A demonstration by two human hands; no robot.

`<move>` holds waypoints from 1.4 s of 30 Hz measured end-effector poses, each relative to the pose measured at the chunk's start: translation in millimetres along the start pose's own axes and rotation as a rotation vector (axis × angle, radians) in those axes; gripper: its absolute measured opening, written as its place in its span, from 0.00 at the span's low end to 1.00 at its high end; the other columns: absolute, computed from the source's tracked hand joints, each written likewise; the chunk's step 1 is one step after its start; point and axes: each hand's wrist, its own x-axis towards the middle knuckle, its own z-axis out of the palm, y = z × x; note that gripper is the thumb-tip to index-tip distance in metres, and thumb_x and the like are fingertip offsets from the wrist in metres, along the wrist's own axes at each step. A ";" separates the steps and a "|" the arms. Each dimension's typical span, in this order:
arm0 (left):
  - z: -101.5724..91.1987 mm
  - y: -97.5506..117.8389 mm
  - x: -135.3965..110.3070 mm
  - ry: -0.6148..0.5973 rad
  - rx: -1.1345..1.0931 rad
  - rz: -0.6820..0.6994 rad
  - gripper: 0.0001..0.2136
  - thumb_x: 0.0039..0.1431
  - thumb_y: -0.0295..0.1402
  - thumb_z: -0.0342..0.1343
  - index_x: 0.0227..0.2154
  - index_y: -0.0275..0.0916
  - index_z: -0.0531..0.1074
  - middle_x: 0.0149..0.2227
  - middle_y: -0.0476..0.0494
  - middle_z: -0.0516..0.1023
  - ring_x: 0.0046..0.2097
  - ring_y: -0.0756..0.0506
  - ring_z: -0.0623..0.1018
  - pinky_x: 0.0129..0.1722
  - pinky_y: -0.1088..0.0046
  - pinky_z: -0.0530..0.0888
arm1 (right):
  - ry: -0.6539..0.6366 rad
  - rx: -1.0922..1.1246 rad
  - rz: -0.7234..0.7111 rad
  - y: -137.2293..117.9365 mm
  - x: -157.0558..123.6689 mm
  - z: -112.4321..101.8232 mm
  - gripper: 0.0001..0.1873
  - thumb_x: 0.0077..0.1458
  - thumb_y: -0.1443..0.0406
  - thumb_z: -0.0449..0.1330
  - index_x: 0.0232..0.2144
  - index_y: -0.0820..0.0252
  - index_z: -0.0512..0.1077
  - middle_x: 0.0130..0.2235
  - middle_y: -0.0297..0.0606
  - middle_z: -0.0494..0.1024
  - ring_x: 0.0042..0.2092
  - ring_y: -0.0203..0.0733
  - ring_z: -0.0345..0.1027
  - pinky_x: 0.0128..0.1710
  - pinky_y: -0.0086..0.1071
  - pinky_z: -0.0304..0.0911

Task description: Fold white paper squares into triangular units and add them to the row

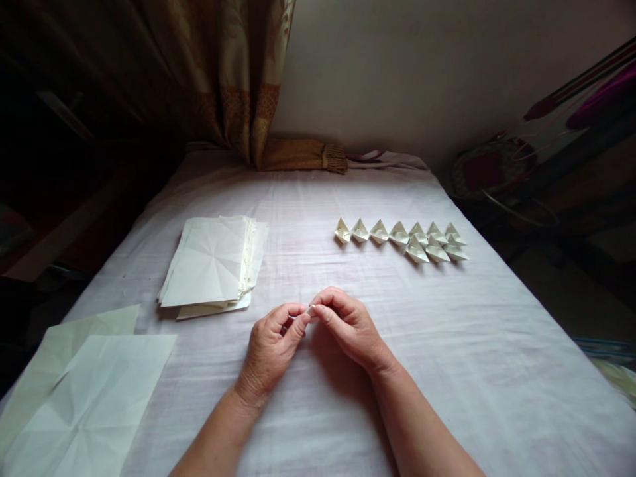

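Observation:
My left hand (272, 346) and my right hand (348, 326) meet at the middle of the cloth-covered table (318, 199), fingers curled in a pinch. Between the fingertips they hold a small folded piece of white paper (311, 309), mostly hidden by the fingers. A stack of creased white paper sheets (211, 265) lies to the left of my hands. Several small folded paper boats (402, 238) stand in two rows to the right, farther back.
Two larger creased sheets (84, 391) lie at the near left corner. A patterned curtain (238, 73) hangs at the back, its end resting on the table. Dark furniture and clutter stand off the right edge (546, 172).

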 end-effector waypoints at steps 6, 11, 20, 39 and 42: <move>1.8 1.9 0.6 0.058 0.019 0.007 0.09 0.57 0.38 0.56 0.28 0.38 0.75 0.25 0.48 0.77 0.24 0.51 0.73 0.25 0.79 0.70 | -0.036 -0.025 -0.005 -0.5 1.1 -0.9 0.10 0.59 0.62 0.57 0.27 0.57 0.72 0.29 0.34 0.74 0.33 0.36 0.67 0.37 0.31 0.63; 2.8 1.4 -0.1 0.073 0.042 0.010 0.09 0.57 0.38 0.55 0.27 0.39 0.74 0.25 0.49 0.76 0.25 0.51 0.73 0.24 0.80 0.69 | -0.031 -0.041 0.017 1.2 0.5 1.5 0.09 0.58 0.61 0.59 0.27 0.58 0.72 0.28 0.33 0.74 0.32 0.36 0.66 0.35 0.30 0.63; 0.7 2.0 -1.2 -0.007 0.059 0.017 0.11 0.58 0.38 0.54 0.23 0.39 0.69 0.20 0.52 0.70 0.23 0.52 0.70 0.22 0.80 0.66 | -0.032 -0.044 0.009 2.4 -1.2 2.6 0.10 0.57 0.63 0.59 0.24 0.58 0.71 0.25 0.32 0.71 0.29 0.35 0.64 0.32 0.29 0.60; 1.9 -3.6 -0.5 0.098 -0.101 -0.145 0.15 0.57 0.47 0.55 0.27 0.39 0.68 0.16 0.56 0.68 0.15 0.55 0.64 0.14 0.83 0.60 | 0.084 -0.230 -0.073 7.5 -2.1 8.1 0.13 0.60 0.63 0.55 0.23 0.58 0.69 0.24 0.32 0.70 0.28 0.35 0.63 0.30 0.28 0.59; 4.0 -4.0 -1.2 0.176 -0.069 -0.113 0.15 0.58 0.46 0.54 0.29 0.39 0.70 0.18 0.54 0.70 0.16 0.54 0.66 0.14 0.82 0.62 | 0.108 -0.160 -0.036 7.7 -1.7 9.9 0.13 0.60 0.61 0.55 0.25 0.58 0.71 0.25 0.33 0.72 0.29 0.35 0.65 0.31 0.29 0.61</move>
